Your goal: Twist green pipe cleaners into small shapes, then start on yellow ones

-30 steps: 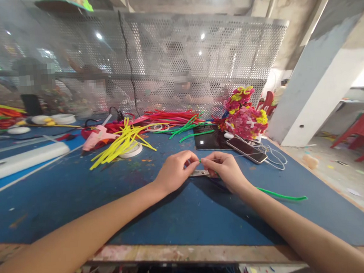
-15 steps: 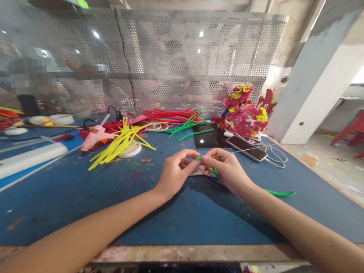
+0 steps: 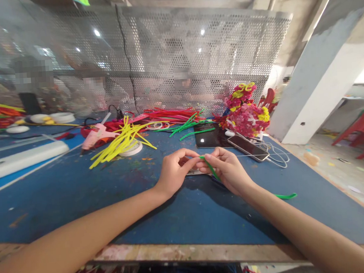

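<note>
drooping, bright green pipe cleaner (image 3: 211, 168)

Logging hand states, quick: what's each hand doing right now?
Left hand: closed, pinching the green pipe cleaner at one end.
Right hand: closed, holding the same green pipe cleaner and, apparently, a thin wire.

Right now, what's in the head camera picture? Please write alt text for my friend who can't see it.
A person's left hand and right hand meet at the fingertips, pinching a green fuzzy stick above a blue tabletop. Farther back are a pile of yellow fuzzy sticks, a phone and a bushy, mostly pink craft piece.
</note>
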A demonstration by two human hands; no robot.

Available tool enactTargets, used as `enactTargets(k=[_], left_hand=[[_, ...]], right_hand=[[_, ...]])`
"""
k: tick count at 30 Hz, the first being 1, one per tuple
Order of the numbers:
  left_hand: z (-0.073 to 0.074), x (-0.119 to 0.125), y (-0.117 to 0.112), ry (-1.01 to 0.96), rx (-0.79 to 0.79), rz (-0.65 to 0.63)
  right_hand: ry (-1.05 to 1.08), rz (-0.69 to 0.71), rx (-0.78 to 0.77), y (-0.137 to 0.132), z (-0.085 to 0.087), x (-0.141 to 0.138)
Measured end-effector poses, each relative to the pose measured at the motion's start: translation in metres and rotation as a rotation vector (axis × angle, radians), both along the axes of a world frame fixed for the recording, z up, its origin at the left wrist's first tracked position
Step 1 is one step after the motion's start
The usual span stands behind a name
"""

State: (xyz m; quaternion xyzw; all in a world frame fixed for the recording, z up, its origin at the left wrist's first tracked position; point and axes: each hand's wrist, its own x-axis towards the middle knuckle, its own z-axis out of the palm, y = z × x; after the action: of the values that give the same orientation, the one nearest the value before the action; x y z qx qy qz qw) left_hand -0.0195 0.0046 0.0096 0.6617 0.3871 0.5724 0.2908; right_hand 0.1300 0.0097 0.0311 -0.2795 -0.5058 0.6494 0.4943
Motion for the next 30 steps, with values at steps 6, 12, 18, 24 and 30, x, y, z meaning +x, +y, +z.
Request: enactTargets(k=[6, 12, 18, 24, 30], left_hand=[[0.0019, -0.0002, -0.0002, -0.014, -0.046, -0.007], [0.0016, -0.0006, 0.0018, -0.078, -0.097, -0.037], [0.0017, -0.0015, 0.0024, -0.063, -0.075, -0.032], [0.0053, -0.0041, 0.0008, 0.196, 0.068, 0.021], [0.0073, -0.0082, 0.0038, 0.49, 0.235, 0.135]], right_hand=[[0.035, 0.017, -0.03, 0.0002, -0.0009, 0.0009], [0.034, 0.007, -0.037, -0.0002, -0.0014, 0.001], [0.075, 0.018, -0.023, -0.0009, -0.001, -0.0007], [-0.008, -0.012, -0.018, 0.0009, -0.0017, 0.001], [-0.416, -0.081, 0.135, 0.0055, -0.0058, 0.0051]])
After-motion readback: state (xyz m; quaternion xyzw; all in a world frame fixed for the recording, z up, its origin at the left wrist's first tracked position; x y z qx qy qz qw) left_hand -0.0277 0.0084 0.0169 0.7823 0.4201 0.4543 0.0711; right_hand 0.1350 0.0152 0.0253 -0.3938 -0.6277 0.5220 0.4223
